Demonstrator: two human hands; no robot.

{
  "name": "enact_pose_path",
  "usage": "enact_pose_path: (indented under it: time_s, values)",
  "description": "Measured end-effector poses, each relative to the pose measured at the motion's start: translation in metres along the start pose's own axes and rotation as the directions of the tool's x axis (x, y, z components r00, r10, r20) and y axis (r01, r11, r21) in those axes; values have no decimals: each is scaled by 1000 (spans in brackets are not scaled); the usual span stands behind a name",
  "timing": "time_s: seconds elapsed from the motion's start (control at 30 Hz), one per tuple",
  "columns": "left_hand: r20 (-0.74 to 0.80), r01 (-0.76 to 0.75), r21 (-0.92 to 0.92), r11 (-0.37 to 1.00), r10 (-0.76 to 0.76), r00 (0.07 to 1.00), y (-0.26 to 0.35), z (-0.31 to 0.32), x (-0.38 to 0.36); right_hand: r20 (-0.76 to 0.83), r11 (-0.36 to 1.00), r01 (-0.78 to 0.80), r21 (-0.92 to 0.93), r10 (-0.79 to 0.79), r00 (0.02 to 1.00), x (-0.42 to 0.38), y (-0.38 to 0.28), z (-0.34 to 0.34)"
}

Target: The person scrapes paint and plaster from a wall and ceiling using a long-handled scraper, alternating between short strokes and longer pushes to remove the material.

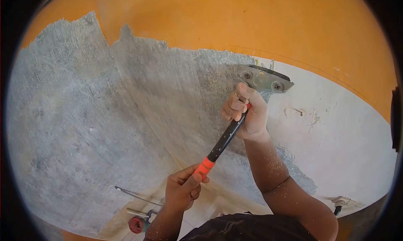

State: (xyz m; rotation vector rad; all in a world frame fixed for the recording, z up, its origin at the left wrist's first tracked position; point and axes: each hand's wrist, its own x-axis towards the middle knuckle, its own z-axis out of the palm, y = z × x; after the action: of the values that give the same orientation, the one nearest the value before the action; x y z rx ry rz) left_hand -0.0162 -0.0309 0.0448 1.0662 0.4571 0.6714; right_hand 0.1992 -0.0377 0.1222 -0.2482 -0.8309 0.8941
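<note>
A long-handled scraper [226, 137] runs diagonally across the middle, with a black shaft and an orange-red grip at its lower end. Its wide metal head [265, 79], with two screws, lies against the wall at the border of bare grey plaster [168, 85] and white coating [331, 102]. My right hand [249, 111] is wrapped round the shaft just below the head. Lower down, my left hand [184, 186] holds the orange-red grip. Pale dust and flakes cover my right forearm and the shaft.
Orange paint [252, 23] covers the upper wall. A wall corner runs down through the grey plaster. At the bottom, a red round object [136, 225] and a thin dark cable [138, 195] show near my left forearm. A black fitting [338, 209] sticks out at lower right.
</note>
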Motion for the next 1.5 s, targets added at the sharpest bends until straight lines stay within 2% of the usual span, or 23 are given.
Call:
enact_pose_path:
  time_s: [0.07,0.13,0.17,0.23,0.27,0.37,0.43,0.5,0.57,0.63,0.67,0.77,0.83,0.9,0.97,1.03,1.07,1.17,1.2,1.23,1.3,1.37,1.5]
  values:
    - [-15,-40,33,999,40,999,-6,-2,1,2,999,10,44,-10,1000,-2,3,-2]
    - [82,92,-12,996,-91,993,-36,-7,-1,-15,1000,20,4,-20,1000,-17,8,-16]
    - [83,92,-6,996,-91,992,-40,-10,2,-15,1000,25,7,-25,1000,-17,8,-19]
    - [50,94,27,995,-95,994,-38,-5,7,-25,994,5,-108,-8,1000,-17,4,-18]
    - [67,33,-6,999,-32,997,-30,-8,8,-26,985,23,-169,-28,999,-10,3,-16]
    - [6,-7,-5,1000,7,1000,3,5,5,60,992,77,-102,-71,996,4,-4,-1]
    - [43,-5,9,1000,4,999,-19,-7,4,75,993,96,-70,-91,993,-5,-1,-5]
    - [64,83,-58,995,-80,995,-47,-4,1,-45,995,38,-95,-43,998,-22,3,-17]
    - [55,134,-100,986,-129,990,-48,-5,5,-39,992,52,-113,-57,998,-23,7,-22]
    - [83,124,16,992,-124,989,-33,-10,12,-94,971,50,-235,-73,993,-15,-1,-15]
    - [49,59,-19,998,-58,997,-20,-1,13,0,990,51,-134,-52,999,-5,-8,-9]
    - [85,53,-65,996,-48,995,-15,2,10,28,998,66,3,-66,997,-3,-10,-5]
    - [149,69,-58,996,-60,987,-42,-5,6,-5,997,69,-25,-69,998,-20,-4,-13]
    - [165,217,-192,957,-187,968,-65,-1,3,-169,977,9,-214,-46,985,-33,0,-16]
    - [177,225,-173,959,-194,965,-61,-3,8,-159,961,1,-277,-47,986,-27,-5,-17]
    - [240,113,-122,986,-81,967,-40,-2,18,-93,972,42,-232,-66,993,-10,-15,-5]
    - [233,118,-150,982,-81,969,-27,7,17,-54,993,56,-101,-62,997,-3,-19,-5]
    - [203,93,-162,982,-59,977,-39,12,13,-77,996,43,-81,-49,996,-8,-18,-9]
    - [258,150,-192,970,-97,961,-53,6,12,-74,997,23,-68,-29,997,-15,-13,-19]
    - [261,144,-195,970,-90,961,-58,3,12,-68,997,25,-73,-30,997,-19,-12,-18]
    - [214,159,-186,970,-117,970,-65,0,14,-135,948,-4,-319,-42,990,-22,-10,-15]
    - [166,111,-127,986,-89,982,-43,5,15,-160,972,-43,-229,6,987,-8,-18,-3]
    - [251,94,-237,967,-32,967,-20,9,10,-101,981,31,-194,-52,994,5,-22,11]
